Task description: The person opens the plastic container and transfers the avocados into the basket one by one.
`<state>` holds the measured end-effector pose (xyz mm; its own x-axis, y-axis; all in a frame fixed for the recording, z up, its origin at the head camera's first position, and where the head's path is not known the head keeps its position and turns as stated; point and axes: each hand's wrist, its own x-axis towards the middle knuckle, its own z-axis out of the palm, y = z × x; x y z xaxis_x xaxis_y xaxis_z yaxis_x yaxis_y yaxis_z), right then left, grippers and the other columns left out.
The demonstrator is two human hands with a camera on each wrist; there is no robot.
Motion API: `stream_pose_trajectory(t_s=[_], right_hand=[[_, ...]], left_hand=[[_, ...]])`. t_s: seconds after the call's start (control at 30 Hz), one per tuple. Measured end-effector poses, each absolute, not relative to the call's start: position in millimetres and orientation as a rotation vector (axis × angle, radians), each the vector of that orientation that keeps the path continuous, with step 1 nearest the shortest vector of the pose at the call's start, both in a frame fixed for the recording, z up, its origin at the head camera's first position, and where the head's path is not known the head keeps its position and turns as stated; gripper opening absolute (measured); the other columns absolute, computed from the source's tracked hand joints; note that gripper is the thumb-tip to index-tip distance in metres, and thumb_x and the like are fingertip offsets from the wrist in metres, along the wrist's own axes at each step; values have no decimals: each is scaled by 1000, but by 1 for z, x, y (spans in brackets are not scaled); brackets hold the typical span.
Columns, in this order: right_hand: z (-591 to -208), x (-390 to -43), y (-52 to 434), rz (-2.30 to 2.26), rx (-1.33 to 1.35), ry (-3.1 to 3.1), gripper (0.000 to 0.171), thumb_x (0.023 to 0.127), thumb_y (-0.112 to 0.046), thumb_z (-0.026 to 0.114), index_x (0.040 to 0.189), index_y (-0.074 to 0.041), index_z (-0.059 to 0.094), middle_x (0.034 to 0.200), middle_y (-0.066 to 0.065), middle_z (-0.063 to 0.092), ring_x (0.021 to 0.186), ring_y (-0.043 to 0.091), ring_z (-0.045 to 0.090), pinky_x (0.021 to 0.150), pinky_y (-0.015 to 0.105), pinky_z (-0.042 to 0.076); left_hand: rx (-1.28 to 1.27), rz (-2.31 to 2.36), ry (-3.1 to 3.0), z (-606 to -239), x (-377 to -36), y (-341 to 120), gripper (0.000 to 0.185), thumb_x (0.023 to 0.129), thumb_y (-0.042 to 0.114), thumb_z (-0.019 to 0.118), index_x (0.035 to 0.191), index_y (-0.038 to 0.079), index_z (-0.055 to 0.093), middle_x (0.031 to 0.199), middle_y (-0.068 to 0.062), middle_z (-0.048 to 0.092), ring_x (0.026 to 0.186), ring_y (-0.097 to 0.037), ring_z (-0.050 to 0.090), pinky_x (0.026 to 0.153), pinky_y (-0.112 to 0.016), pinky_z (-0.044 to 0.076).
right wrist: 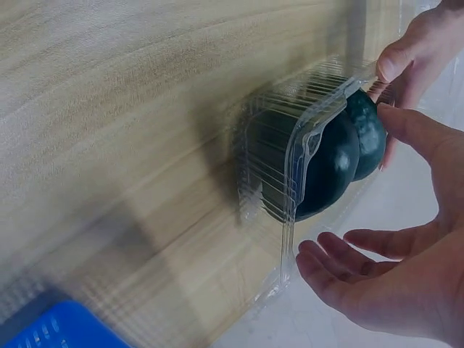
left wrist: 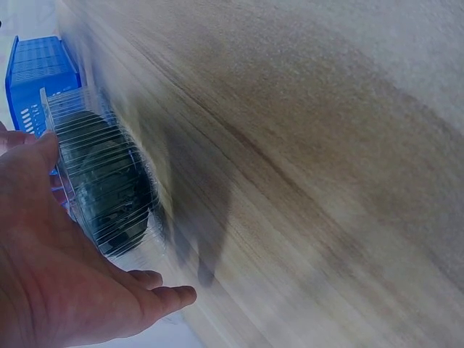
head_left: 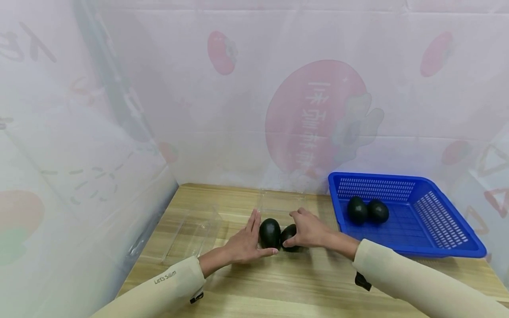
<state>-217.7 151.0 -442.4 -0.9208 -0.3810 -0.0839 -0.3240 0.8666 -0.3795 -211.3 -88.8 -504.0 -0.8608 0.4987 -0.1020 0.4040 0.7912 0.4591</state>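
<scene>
Two dark green avocados (head_left: pixel 270 232) sit side by side in a clear plastic box (right wrist: pixel 290 145) in the middle of the wooden desk (head_left: pixel 302 278). The left hand (head_left: pixel 243 244) is flat and open, with straight fingers pressed on the left side of the box. The right hand (head_left: pixel 308 229) is on the right side. Its fingertips pinch the thin edge of the clear lid, as the right wrist view shows.

To do this well, I think both hands should push in evenly. The lid edge should line up with the box edge before it is pressed down. The left hand should keep the box from sliding. A gentle push is best, because the thin plastic can bend.

The box is very hard to see from the head view, because it is see-through. I cannot tell if the lid is fully snapped down. The right avocado (head_left: pixel 289 235) is partly hidden by the right hand. Both wrist views are blurry.

A blue basket (head_left: pixel 437 251) on the right holds two more avocados (head_left: pixel 366 210). Another clear tray (head_left: pixel 191 236) lies on the left.
</scene>
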Motion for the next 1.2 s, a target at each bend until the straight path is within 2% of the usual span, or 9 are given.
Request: stream_pose_trajectory(t_s=[0.4,0.53,0.67,0.9,1.1,1.2], right_hand=[[-448,-218,146,-498,-537,2837,89,74,-37,98,138,12,61,131,29,64,108,41,68,91,53,58],[-450,-220,143,-467,-548,2833,81,73,-35,99,129,12,64,121,25,67,99,37,69,87,50,59],[-453,-222,141,-434,-556,2844,68,71,-34,100,114,7,68,107,21,68,92,33,67,82,48,58],[-454,-223,139,-406,-536,2824,61,71,-35,100,105,3,68,104,19,66,91,33,65,82,49,58],[-456,-224,137,-418,-560,2824,54,69,-33,101,91,0,65,94,15,64,88,32,63,79,48,57],[-458,-225,136,-419,-576,2820,53,69,-32,101,91,0,65,94,15,64,89,32,62,81,48,56]], left_hand=[[725,642,2762,-507,-213,-89,120,95,69,67,168,-5,6,175,-27,0,140,-47,52,100,-51,55],[722,652,2758,-507,-213,-89,120,95,69,66,168,-5,6,175,-26,-1,140,-47,52,99,-51,56],[718,657,2757,-506,-213,-89,120,95,70,66,168,-4,6,176,-25,-1,138,-46,54,96,-51,57],[714,647,2762,-506,-212,-89,120,95,70,67,168,-4,6,176,-25,0,134,-45,58,92,-49,58],[714,643,2766,-506,-212,-89,120,95,69,67,168,-4,6,176,-25,0,131,-44,61,89,-47,58],[713,645,2766,-505,-212,-89,120,95,69,67,168,-4,7,176,-25,1,130,-44,62,86,-46,59]])
